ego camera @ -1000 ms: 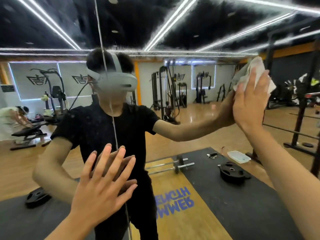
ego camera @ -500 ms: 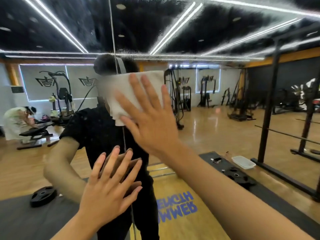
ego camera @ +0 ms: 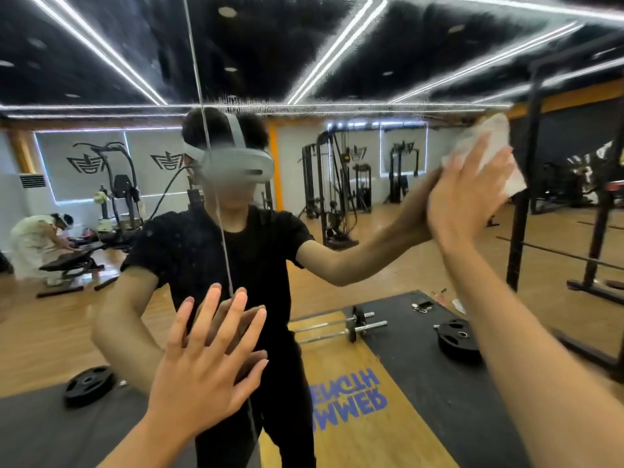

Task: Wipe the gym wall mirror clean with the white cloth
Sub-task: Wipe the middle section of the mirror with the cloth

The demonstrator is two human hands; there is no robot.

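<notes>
The wall mirror (ego camera: 371, 79) fills the view and reflects the gym and me. A vertical seam (ego camera: 199, 79) between two mirror panels runs down left of centre. My right hand (ego camera: 462, 201) presses the crumpled white cloth (ego camera: 489, 146) flat against the glass at the upper right, fingers straight. My left hand (ego camera: 206, 363) rests flat on the mirror at the lower centre, fingers spread, holding nothing. A smeared band shows on the glass near the reflected ceiling edge.
All else is reflection: a barbell (ego camera: 341, 327) and weight plates (ego camera: 456, 336) on black mats, a black rack (ego camera: 520, 204) at right, cable machines at the back, and another person (ego camera: 37, 238) bent over a bench at far left.
My right hand swept the cloth from the upper right to the mirror's centre, then back to the upper right. My left hand stayed flat on the glass.
</notes>
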